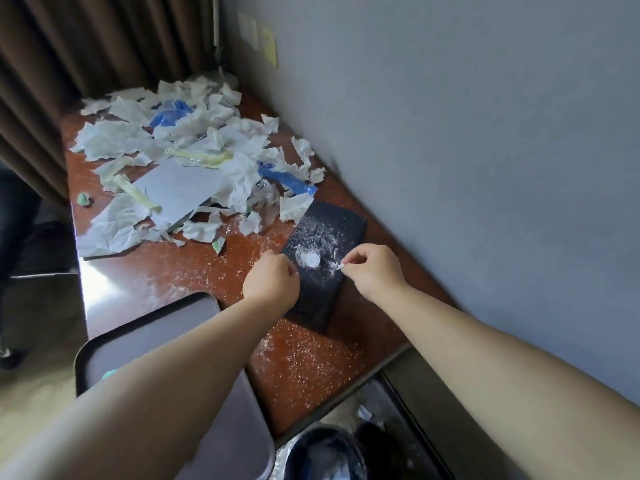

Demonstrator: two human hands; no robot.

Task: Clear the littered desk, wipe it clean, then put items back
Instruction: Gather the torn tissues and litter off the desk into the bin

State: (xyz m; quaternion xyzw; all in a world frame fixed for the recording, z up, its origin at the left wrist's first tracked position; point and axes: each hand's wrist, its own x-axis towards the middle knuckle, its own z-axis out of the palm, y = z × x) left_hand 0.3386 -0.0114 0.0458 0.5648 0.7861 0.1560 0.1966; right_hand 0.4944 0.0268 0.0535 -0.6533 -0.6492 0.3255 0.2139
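Clearing barely begun: right hand (372,271) pinches a small white paper scrap (341,267) over the powder-dusted flat black slab (329,237), left hand (272,282) curled at its edge, grip unclear; torn white paper heap (180,161) lies beyond both, red-brown counter (156,282) unwiped.

Paper scraps (166,157) heap the tabletop's (166,278) far end; nearer, a box (329,237) lies beside the wall (450,133), a tray (149,337) to its left.
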